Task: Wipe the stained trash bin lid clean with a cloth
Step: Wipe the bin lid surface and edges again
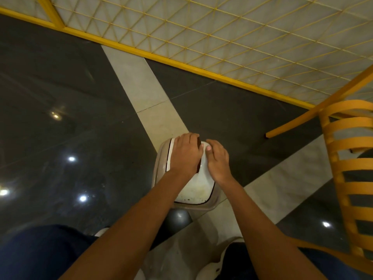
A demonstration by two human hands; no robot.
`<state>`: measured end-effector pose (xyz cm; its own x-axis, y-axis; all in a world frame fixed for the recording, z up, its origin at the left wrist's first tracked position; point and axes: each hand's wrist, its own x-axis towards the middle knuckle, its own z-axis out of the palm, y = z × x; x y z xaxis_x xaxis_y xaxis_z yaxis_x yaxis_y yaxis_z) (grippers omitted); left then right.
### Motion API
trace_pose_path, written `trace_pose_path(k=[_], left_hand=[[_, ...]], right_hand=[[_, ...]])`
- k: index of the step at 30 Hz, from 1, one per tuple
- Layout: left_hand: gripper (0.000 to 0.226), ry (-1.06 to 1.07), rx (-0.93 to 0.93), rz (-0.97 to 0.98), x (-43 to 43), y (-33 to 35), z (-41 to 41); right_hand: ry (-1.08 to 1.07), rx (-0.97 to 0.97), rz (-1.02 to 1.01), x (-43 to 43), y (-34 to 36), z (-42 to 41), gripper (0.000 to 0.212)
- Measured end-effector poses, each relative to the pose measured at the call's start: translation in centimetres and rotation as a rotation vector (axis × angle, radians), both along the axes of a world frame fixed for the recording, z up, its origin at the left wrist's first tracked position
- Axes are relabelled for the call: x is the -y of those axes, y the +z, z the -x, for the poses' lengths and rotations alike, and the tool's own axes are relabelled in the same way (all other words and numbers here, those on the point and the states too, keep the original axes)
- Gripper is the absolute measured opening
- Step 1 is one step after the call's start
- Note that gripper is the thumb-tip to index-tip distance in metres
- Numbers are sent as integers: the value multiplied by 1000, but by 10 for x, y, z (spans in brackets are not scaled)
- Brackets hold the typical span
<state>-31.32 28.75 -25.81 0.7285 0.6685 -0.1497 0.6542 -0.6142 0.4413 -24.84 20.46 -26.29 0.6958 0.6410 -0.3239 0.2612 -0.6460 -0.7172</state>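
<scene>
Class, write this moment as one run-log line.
phase: wiping | left hand: on brown cloth atop white lid | right hand: resting on lid | stains: specks at lid's near edge

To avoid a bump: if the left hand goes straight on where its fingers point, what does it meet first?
The left hand probably meets nothing near: beyond the far edge of the lid only pale floor shows; depth is unclear.
</scene>
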Motion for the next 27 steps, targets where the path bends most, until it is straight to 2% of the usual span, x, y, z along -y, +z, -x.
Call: trace_pose_path(k=[5,9,11,16,18,22,27], left_hand=[[36,-109,69,-68,-17,1,12],[33,-5,71,-41,-34,4,23],[34,33,120,-15,-35,4,32],[40,-62,288,-42,-16,-6,66],[38,-82,267,-35,-25,-8,59],[37,8,242,24,-36,-9,42],[42,-137,365,-84,-10,-16,78]], right_hand=[[20,-74,53,1,2,5,42],[3,-111,73,-1,-1,2,42],[-11,-114,78,-1,-3,2,42],[17,-63,102,-2,-3,2,43],[21,-63,90,-2,-3,1,42],[-5,-113,66,0,-3,3,42],[11,-107,46,0,-2,6,42]])
